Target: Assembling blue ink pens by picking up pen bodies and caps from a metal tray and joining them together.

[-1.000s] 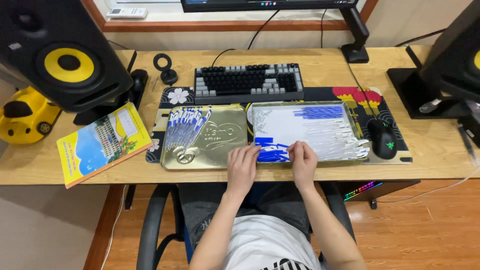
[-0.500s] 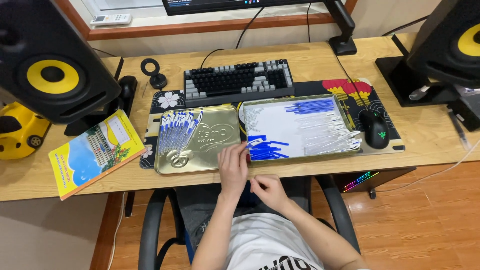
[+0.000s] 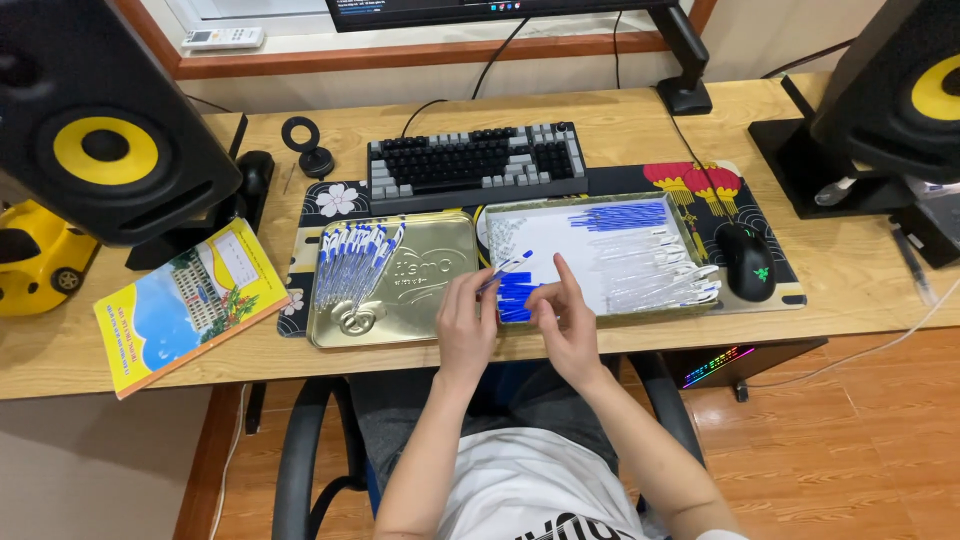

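- Wooden desk [image 3: 620, 125], two metal tins side by side on it.
- Right tin [image 3: 600, 205]: loose pen parts. Left tin [image 3: 440, 310]: finished pens.
- My left hand [image 3: 465, 325] pinches a blue pen [image 3: 507, 267]; right hand [image 3: 565, 320] is loosely curled and empty, I think.
- Looks mid-assembly; next needs another part.

Both hands close together, left hand [image 3: 466, 322] fingers pinched, right hand [image 3: 563, 318] index finger raised.

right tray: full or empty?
Partly full. The right tray holds blue caps, clear barrels and bare white patches. The left hand holds a pen.
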